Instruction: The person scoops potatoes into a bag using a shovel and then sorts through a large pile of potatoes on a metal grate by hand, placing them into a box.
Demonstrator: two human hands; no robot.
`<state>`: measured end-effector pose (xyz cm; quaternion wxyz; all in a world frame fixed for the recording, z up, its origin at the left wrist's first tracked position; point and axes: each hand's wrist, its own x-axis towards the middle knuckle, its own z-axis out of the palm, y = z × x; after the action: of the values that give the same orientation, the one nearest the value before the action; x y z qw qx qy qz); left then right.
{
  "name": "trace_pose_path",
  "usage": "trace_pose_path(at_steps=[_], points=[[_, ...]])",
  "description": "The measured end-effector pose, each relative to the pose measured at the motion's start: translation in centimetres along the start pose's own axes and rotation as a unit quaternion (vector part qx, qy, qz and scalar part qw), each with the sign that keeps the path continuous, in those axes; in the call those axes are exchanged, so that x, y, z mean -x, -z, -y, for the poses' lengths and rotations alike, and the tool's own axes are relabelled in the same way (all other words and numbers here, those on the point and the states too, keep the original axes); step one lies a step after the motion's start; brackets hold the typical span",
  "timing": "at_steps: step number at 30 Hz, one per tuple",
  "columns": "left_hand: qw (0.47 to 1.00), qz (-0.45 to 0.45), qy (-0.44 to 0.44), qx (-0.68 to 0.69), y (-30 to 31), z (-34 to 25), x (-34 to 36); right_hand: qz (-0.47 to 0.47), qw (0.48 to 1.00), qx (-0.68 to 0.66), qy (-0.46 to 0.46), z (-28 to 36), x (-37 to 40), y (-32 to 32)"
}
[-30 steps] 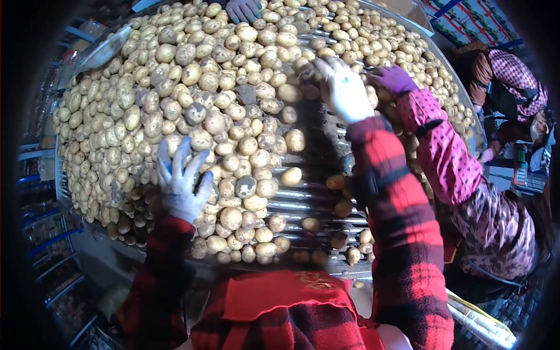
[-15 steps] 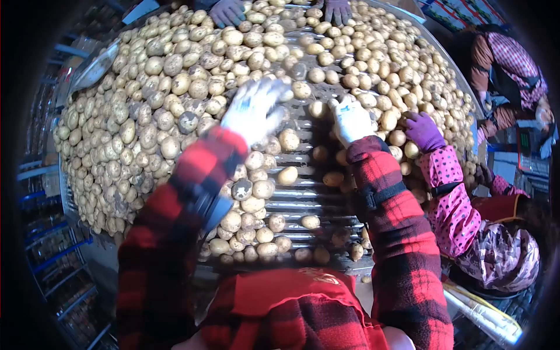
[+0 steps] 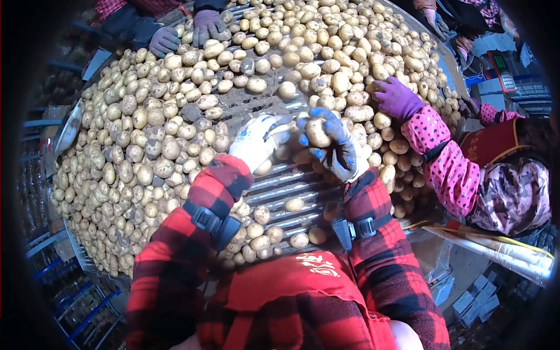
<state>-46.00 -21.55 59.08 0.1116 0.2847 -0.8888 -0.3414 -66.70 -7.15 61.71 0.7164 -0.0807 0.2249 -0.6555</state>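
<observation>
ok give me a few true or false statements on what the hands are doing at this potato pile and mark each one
1. The right hand grips a potato. True.
2. The left hand is bare. False: it wears a whitish glove.
3. A co-worker's purple-gloved hand rests on the pile. True.
4. The person's sleeves are plain blue. False: they are red and black check.
5. No hands reach in from the far side. False: two dark-gloved hands lie on the pile there.
</observation>
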Motion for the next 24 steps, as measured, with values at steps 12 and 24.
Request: trace_pose_path(at_steps=[12, 24], points=[[0.799, -0.082, 0.17, 0.571, -1.1, -0.8, 9.3, -0.148, 0.987, -0.007, 0.069, -3.5, 8.4, -1.7], [0.872, -0.045, 0.181, 0.453, -0.4, -6.6, 17.9, -0.295, 0.939, 0.068, 0.166, -6.0, 27.0, 1.0]])
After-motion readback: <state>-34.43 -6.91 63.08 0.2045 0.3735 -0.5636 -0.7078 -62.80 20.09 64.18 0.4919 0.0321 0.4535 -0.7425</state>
